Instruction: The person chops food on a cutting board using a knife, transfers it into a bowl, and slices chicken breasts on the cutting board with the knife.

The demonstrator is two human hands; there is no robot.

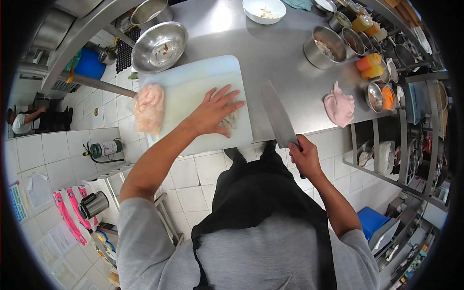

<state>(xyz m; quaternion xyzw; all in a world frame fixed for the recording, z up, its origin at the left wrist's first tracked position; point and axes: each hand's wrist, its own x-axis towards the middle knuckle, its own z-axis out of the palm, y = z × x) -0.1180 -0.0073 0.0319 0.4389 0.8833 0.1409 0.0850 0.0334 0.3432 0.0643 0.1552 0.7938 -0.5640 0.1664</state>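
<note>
My right hand [304, 155] grips the dark handle of a wide-bladed kitchen knife [279, 115]. Its blade points away from me, just right of the white cutting board [193, 96]. Over the board's right side, my left hand [215, 113] is spread with fingers apart. Beneath and beside those fingers lies a small heap of pale chopped food [231, 120], partly hidden by the hand; its kind is not clear. A clear plastic bag of pale pink raw meat [149, 109] rests at the board's left edge.
A steel bowl [159, 47] stands behind the board, and a white bowl [264, 10] with pale pieces is at the back. A steel pot [325, 47], sauce bottles [369, 62] and a pink cloth [339, 105] are on the right. Another person [29, 121] is far left.
</note>
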